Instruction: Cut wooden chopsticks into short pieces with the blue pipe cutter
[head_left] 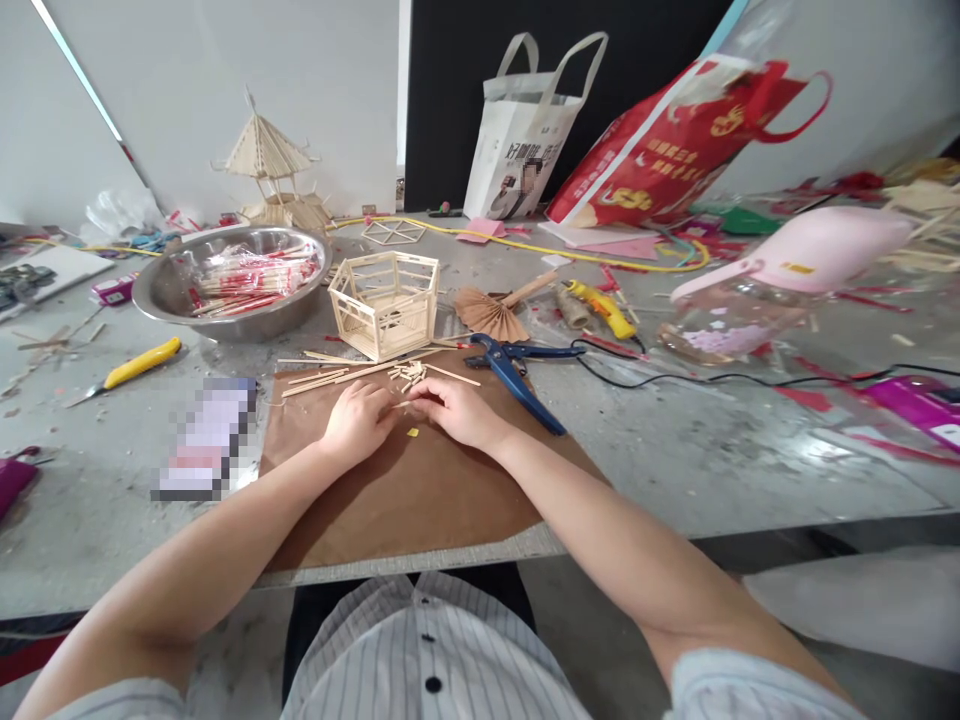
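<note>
My left hand [360, 418] and my right hand [454, 408] meet above a brown sheet [405, 500], fingers closed. Between their fingertips shows a short, thin wooden stick piece [403, 404], partly hidden by the fingers. Just beyond them lies a small pile of cut stick pieces [409, 373], with longer sticks [322, 380] to its left. A tiny yellow scrap [412, 433] rests below my fingers. Behind the pile stands a six-sided open frame [386, 305] built from sticks. Blue-handled cutters [517, 375] lie right of my right hand.
A steel bowl [232, 290] holds packed sticks. Left are a yellow utility knife [142, 363] and a phone [206, 440]. A stick pagoda [268, 165] stands behind. Rightward are a yellow glue gun [604, 308], its black cable, a pink-lidded bottle [757, 290] and a red bag [667, 150].
</note>
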